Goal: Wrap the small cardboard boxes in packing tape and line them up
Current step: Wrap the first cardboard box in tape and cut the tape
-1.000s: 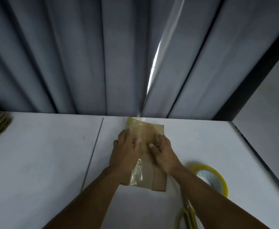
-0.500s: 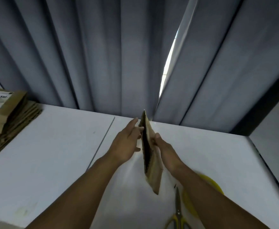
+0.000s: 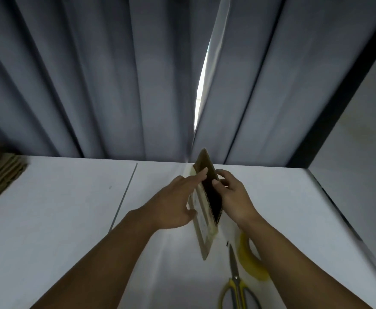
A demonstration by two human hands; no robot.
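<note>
Nearest the camera, yellow-handled metal scissors (image 3: 235,284) lie on the white table (image 3: 48,219) with blades closed and pointing away, handles toward the person; likely parked there for cutting tape. Just right of the blades, a yellow-cored roll of packing tape (image 3: 249,260) lies flat, partly hidden under the right forearm, within reach of that arm. Further out, at mid-table, a flattened brown cardboard box (image 3: 205,219) with glossy tape on one face is held on edge, near corner close to or touching the table (contact not resolvable). Its panels are parted, showing a dark interior gap on the right side. Left hand (image 3: 173,201): fingers extended and pressed flat against the taped left face, thumb near the lower edge; an open, bracing hold rather than a closed grasp. Right hand (image 3: 234,195): fingers curled, pinching the right-hand panel at its upper edge, thumb at the lip of the gap. Judgement: the two hands work against each other to pull the flat blank open into box shape, so wrapping of this piece looks partial and lining-up is not yet begun. At far left, a stack of flat brown cardboard pieces (image 3: 2,175) sits at the table edge, well apart from the hands, presumably stock. Behind the table hangs a grey pleated curtain (image 3: 93,74) with a bright slit.
</note>
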